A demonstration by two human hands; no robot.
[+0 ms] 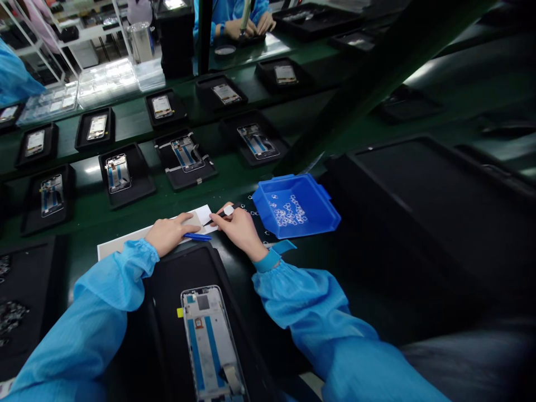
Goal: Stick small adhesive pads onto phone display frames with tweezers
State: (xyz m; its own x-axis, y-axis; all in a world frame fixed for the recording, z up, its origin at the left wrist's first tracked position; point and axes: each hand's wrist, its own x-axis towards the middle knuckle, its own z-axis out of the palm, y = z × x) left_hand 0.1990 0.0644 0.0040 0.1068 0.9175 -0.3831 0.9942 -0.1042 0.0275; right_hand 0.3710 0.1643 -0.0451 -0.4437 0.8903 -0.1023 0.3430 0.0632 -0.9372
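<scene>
My left hand [167,234] lies on a pale beige-and-white strip of sheet [125,241], its thumb and index finger stretched out and apart on it. A blue plastic stick [197,237] pokes out beside the thumb; whether the hand grips it is hidden. My right hand [243,230] is closed on black tweezers [237,206] with a white patch, their tips down at the sheet's right end. Close to me, an opened phone housing [209,340] with blue strips and a yellow tab rests on a black tray [167,290].
Right of my hands stands a blue bin [322,215] holding many small white frame-like pieces, with several more scattered beside it. Black trays with phone parts [186,153] line the green bench. A dark slanted post [347,111] rises behind the bin. Opposite, a co-worker's hands [251,27] are busy.
</scene>
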